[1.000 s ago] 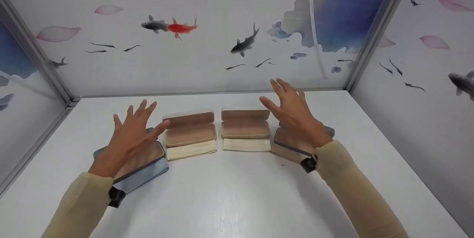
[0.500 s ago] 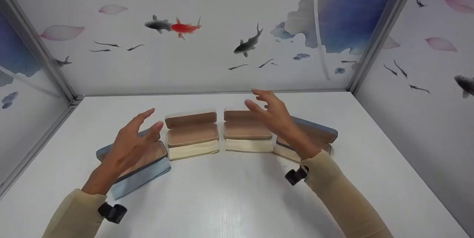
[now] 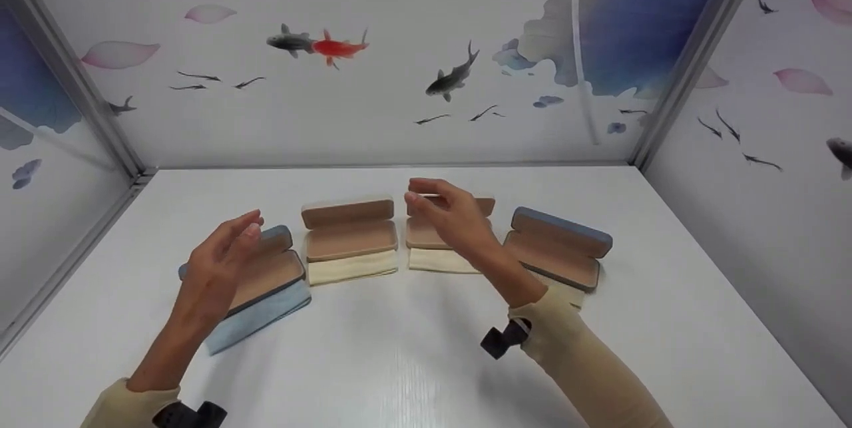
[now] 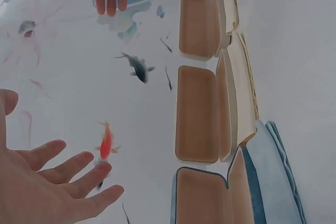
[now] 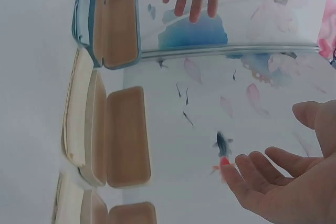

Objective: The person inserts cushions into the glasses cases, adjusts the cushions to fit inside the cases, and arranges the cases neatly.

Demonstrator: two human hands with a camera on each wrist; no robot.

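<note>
Lid-up glasses cases with tan linings stand in an arc on the table. My left hand (image 3: 213, 268) hovers over the left blue case (image 3: 276, 273), its fingers loosely bent and holding nothing. A folded blue cloth (image 3: 259, 319) lies before that case. My right hand (image 3: 456, 218), also holding nothing, overlaps the right cream case (image 3: 424, 234) and hides part of it. Beside that is the left cream case (image 3: 351, 239). The right blue case (image 3: 554, 260) sits under no hand. In the wrist views, the left fingers (image 4: 86, 184) and right fingers (image 5: 262, 174) are spread and relaxed.
Folded cream cloths (image 3: 353, 268) lie in front of the other cases. White panels (image 3: 373, 122) printed with fish and petals close off the table (image 3: 399, 361) at the back and sides. A small black camera (image 3: 506, 338) is worn at the right wrist.
My right hand has moved left, off the right blue case to over the right cream one. My left hand has drawn back slightly. The fingers of both are less spread; the cases stay put.
</note>
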